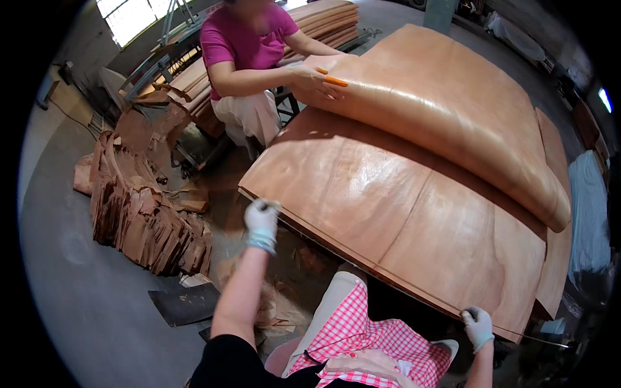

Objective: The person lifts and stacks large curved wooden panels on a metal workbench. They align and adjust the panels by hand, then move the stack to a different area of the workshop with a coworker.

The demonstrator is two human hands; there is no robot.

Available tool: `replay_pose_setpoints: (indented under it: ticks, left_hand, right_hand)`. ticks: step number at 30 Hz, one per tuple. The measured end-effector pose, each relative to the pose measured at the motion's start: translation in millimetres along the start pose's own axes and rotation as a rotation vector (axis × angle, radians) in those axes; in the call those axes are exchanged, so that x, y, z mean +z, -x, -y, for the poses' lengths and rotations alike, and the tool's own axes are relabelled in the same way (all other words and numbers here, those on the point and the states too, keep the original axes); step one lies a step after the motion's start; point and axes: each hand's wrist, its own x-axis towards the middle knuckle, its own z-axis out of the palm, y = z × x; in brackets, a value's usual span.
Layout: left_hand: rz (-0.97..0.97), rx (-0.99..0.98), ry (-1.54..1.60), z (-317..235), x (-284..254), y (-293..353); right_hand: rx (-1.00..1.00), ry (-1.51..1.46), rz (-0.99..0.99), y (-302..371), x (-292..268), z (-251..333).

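Observation:
A broad reddish-brown wood veneer sheet (381, 207) lies on a stack in front of me, its near edge slanting down to the right. My left hand (262, 218), in a pale glove with a light blue cuff, is closed at the sheet's near left corner. Farther along that edge, my right hand (479, 326) is gloved too and its fingers pinch at the border near the right corner. A thin line runs along the edge and sticks out past the right corner; its kind is unclear. Over the far half lies another veneer sheet (446, 97), folded back in a thick curl.
A person in a magenta top (242, 42) sits at the far left, a hand with orange finger covers on the curled sheet. Torn veneer pieces (149, 207) are heaped at left. Behind stands a stack of curved sheets (326, 22). Pale blue cloth or plastic (590, 216) hangs at right.

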Motion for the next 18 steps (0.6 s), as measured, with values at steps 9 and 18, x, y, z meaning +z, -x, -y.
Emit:
replay_pose_setpoints:
  ticks: [9,18]
  left_hand:
    - [0.052,-0.122,-0.420,48.0,-33.3,-120.7]
    - [0.104,-0.139,-0.679,54.3,-45.5,-133.3]
  right_hand:
    - [0.204,0.301,-0.061,7.2,-34.6,-81.1]
    - [0.383,0.387,0.035,-35.8,-6.4,-72.7]
